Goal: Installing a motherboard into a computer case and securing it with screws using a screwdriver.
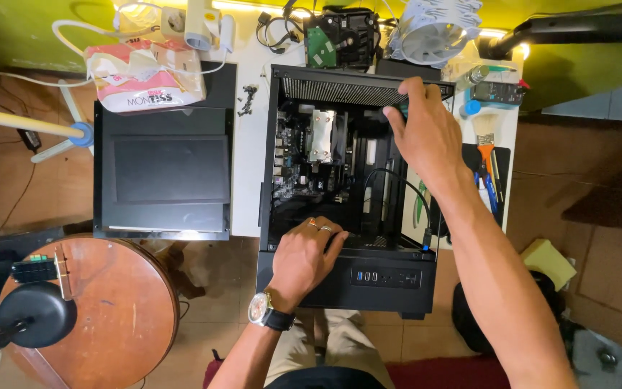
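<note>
An open black computer case (376, 277) lies on its side on a white table, with the motherboard (293, 162) and a silver cooler (321, 135) showing inside. My left hand (304, 256), with rings and a wristwatch, rests on the case's near inner edge, fingers curled over a black part. My right hand (422, 130) reaches over the far right corner of the case and grips its top rim by the perforated panel (340, 90). A black cable (397, 184) loops inside the case below that hand.
A black side panel (163, 176) lies left of the case, with a tissue pack (145, 75) above it. Small screws (248, 97), a hard drive (340, 39), a white fan (433, 29) and tools (487, 169) surround the case. A round wooden stool (102, 310) stands at lower left.
</note>
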